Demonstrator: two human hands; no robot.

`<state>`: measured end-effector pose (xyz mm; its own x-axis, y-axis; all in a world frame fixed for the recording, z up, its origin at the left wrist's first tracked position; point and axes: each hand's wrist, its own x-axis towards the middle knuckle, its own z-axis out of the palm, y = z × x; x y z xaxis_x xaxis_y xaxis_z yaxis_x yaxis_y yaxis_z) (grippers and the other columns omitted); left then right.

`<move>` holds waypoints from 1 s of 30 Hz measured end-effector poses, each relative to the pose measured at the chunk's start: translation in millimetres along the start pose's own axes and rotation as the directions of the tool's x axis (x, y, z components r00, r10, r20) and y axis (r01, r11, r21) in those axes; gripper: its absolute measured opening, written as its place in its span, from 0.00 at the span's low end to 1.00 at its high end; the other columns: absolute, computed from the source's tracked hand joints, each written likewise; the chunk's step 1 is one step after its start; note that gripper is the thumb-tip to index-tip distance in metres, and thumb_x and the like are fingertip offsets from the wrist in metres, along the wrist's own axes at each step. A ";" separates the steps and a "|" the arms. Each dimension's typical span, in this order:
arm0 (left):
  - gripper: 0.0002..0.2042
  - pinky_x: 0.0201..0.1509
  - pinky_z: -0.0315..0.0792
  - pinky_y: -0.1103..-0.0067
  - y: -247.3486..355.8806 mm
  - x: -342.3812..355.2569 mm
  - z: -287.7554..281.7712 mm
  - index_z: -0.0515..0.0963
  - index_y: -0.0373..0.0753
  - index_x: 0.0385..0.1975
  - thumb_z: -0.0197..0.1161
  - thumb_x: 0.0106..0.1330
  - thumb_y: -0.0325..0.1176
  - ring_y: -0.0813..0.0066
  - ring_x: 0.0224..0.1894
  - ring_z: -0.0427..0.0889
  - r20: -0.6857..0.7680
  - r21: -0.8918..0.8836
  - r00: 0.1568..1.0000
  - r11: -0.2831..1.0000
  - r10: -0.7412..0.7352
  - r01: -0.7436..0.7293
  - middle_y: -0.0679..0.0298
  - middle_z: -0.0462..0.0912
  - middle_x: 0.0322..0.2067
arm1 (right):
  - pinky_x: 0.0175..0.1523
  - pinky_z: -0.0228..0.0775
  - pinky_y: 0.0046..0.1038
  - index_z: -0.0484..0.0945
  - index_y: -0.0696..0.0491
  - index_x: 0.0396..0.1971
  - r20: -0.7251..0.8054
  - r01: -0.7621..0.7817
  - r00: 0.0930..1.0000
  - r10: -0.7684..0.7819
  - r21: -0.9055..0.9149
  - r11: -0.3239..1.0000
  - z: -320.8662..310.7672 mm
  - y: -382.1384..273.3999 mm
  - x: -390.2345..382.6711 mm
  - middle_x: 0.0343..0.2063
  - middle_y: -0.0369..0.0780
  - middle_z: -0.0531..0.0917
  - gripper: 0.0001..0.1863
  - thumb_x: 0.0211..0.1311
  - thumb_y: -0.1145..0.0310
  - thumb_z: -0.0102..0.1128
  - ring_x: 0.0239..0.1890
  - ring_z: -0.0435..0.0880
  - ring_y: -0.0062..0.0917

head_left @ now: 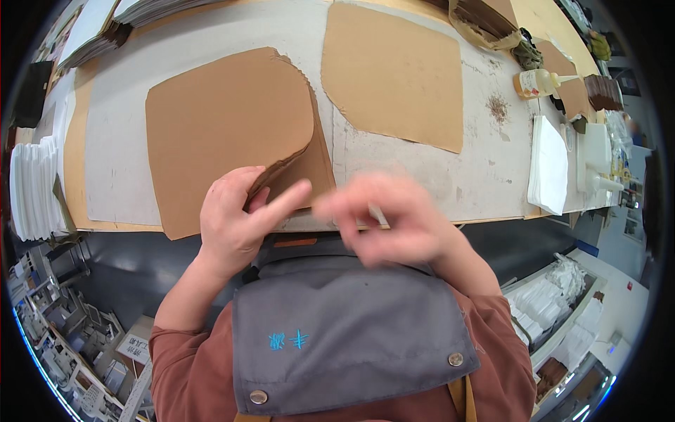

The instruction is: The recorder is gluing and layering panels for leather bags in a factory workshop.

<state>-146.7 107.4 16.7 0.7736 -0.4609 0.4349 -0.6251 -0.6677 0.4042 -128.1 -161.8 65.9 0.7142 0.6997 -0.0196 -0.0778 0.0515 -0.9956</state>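
Observation:
My left hand grips the near right edge of a brown sheet, with its index finger stretched out to the right. The sheet's right side curls up off another brown layer beneath it; whether they are leather or card I cannot tell. Just right of them, my right hand is smeared by motion over the table's front edge. Its fingers look curled, and a small pale stick-like thing shows between them. A lighter tan sheet lies flat beyond my right hand.
The grey-topped table carries a bottle of yellowish liquid, brown crumbs and a white stack at right. White folded pieces stand at the left edge. A bin of white material is at lower right.

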 end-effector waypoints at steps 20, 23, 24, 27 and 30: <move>0.19 0.50 0.72 0.69 -3.8 19.6 -14.6 0.85 0.44 0.43 0.78 0.49 0.33 0.63 0.46 0.80 0.214 -0.042 0.977 0.999 -0.005 0.015 0.64 0.80 0.44 | 0.45 0.73 0.22 0.84 0.57 0.46 -0.467 -0.156 0.881 0.074 -0.140 0.978 -4.4 58.3 -11.3 0.35 0.34 0.84 0.10 0.69 0.75 0.59 0.39 0.81 0.17; 0.15 0.47 0.73 0.70 0.1 19.7 -11.3 0.85 0.42 0.41 0.75 0.53 0.28 0.64 0.44 0.80 0.161 -0.038 0.987 0.999 -0.005 0.011 0.63 0.80 0.42 | 0.43 0.73 0.22 0.85 0.56 0.45 -0.438 -0.143 0.899 -0.022 -0.340 0.929 -2.9 60.9 -6.9 0.34 0.35 0.85 0.09 0.68 0.75 0.61 0.36 0.81 0.18; 0.12 0.45 0.73 0.71 1.8 19.8 -10.3 0.85 0.41 0.40 0.74 0.54 0.25 0.64 0.41 0.80 0.124 -0.029 0.992 1.000 0.000 0.004 0.62 0.80 0.41 | 0.42 0.73 0.22 0.85 0.56 0.44 -0.417 -0.133 0.906 -0.068 -0.435 0.891 -2.9 61.8 -6.1 0.34 0.36 0.85 0.08 0.67 0.75 0.62 0.35 0.81 0.19; 0.08 0.38 0.72 0.75 5.3 15.1 -9.8 0.85 0.37 0.36 0.71 0.57 0.22 0.68 0.35 0.78 0.139 -0.135 0.974 0.971 -0.180 0.199 0.61 0.77 0.36 | 0.41 0.72 0.23 0.86 0.55 0.43 -0.411 -0.113 0.906 -0.103 -0.468 0.877 -2.4 65.3 -5.7 0.32 0.37 0.85 0.09 0.65 0.76 0.62 0.34 0.81 0.22; 0.06 0.34 0.71 0.76 6.6 18.3 -11.5 0.84 0.37 0.33 0.73 0.56 0.24 0.69 0.33 0.77 0.139 -0.297 0.938 0.890 -0.317 0.345 0.62 0.75 0.31 | 0.41 0.72 0.24 0.86 0.55 0.42 -0.411 -0.109 0.905 -0.106 -0.467 0.877 -3.0 67.5 -6.0 0.31 0.38 0.85 0.08 0.64 0.76 0.63 0.33 0.81 0.23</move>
<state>-137.9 101.2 36.6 0.9384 -0.3017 0.1683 -0.3207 -0.5797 0.7491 -135.6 -164.6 -1.5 0.9409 0.3350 0.0506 0.1788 -0.3642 -0.9140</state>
